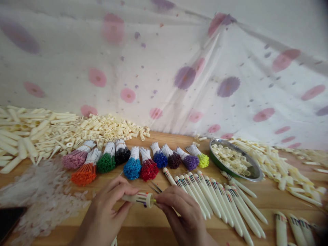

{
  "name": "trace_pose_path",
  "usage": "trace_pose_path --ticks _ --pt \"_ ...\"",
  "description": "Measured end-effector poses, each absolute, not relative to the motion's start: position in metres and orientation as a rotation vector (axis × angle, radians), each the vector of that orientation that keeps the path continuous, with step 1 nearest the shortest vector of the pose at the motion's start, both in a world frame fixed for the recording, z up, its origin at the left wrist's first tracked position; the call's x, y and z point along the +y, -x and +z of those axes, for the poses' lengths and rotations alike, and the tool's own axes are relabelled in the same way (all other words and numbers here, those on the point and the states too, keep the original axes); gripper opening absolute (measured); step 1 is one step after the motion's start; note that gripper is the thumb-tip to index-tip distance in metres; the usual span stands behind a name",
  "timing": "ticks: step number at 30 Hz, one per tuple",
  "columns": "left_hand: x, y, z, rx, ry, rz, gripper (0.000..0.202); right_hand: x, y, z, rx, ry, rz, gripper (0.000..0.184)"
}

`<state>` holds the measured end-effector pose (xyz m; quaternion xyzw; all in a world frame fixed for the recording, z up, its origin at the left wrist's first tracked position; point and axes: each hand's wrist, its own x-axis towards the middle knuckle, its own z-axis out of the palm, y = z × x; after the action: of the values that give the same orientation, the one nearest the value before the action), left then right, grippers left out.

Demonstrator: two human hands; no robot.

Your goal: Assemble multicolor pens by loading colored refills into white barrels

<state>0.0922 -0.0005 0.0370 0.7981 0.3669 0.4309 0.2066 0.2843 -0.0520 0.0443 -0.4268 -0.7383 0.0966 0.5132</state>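
Observation:
My left hand (107,208) is closed around a cream multicolour pen barrel (137,198), held level just above the wooden table (143,225). My right hand (181,212) pinches at the barrel's open right end, fingertips pressed together on something too small to make out. Behind my hands lie several bundles of coloured refills (133,164), from pink and orange on the left to yellow-green on the right. A row of assembled cream pens (217,198) lies to the right of my hands.
A metal bowl (253,172) with cream rings stands at the right. Heaps of cream barrels (23,133) and small ring parts (107,126) lie at the back left, clear bits (43,194) at the left. A flowered sheet (164,68) hangs behind.

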Motion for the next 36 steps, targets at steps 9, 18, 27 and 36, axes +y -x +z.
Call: trace_pose_path --ticks 9,18,27,36 --pt "-0.001 -0.09 0.033 1.056 -2.389 1.229 0.028 -0.052 -0.27 0.04 -1.693 1.113 0.158 0.015" --pt "0.002 -0.094 0.036 1.097 -2.113 1.213 0.022 -0.05 -0.29 0.049 -1.688 1.314 0.215 0.012" --pt "0.014 -0.088 0.034 1.08 -1.871 1.194 0.007 -0.021 -0.299 -0.015 -2.126 1.945 -0.043 0.02" --pt "0.021 -0.086 0.031 1.089 -1.816 1.228 0.008 -0.027 -0.305 0.01 -1.976 1.853 0.117 0.005"
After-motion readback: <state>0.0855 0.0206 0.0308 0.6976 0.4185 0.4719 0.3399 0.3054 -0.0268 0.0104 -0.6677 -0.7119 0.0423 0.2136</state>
